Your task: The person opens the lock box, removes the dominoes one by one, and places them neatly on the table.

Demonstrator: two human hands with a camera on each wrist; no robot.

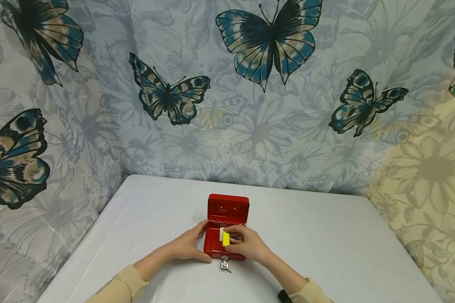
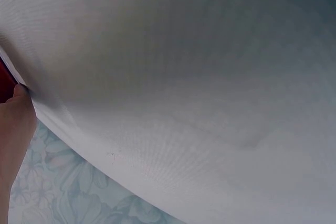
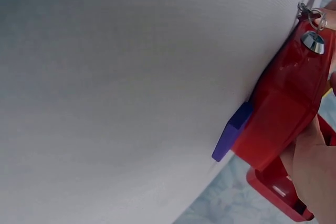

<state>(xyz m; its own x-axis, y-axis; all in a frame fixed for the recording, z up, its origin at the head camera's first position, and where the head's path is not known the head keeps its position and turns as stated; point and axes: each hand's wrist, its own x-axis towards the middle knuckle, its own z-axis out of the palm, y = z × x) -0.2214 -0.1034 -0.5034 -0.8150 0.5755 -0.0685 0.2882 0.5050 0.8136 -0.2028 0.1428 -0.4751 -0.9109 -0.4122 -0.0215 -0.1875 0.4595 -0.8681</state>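
Note:
A small red cash box (image 1: pixel 213 240) stands on the table with its lid (image 1: pixel 228 209) raised at the back. My left hand (image 1: pixel 187 243) holds the box's left side, thumb near the front corner and fingers further back along the edge. Over the box's interior, my right hand (image 1: pixel 250 243) pinches a bright yellow block (image 1: pixel 226 238) between thumb and fingers. A white piece (image 1: pixel 221 233) shows just behind the block. Keys (image 1: pixel 225 264) on a ring hang at the silver lock (image 3: pixel 313 42) on the box front. My right hand covers much of the inside.
In the right wrist view a purple block (image 3: pixel 232 132) leans or lies close against the box's outer side. The white-covered table (image 1: pixel 318 244) runs back to a butterfly-patterned cloth wall (image 1: pixel 250 134). A black object (image 1: pixel 284 296) shows beside the right sleeve.

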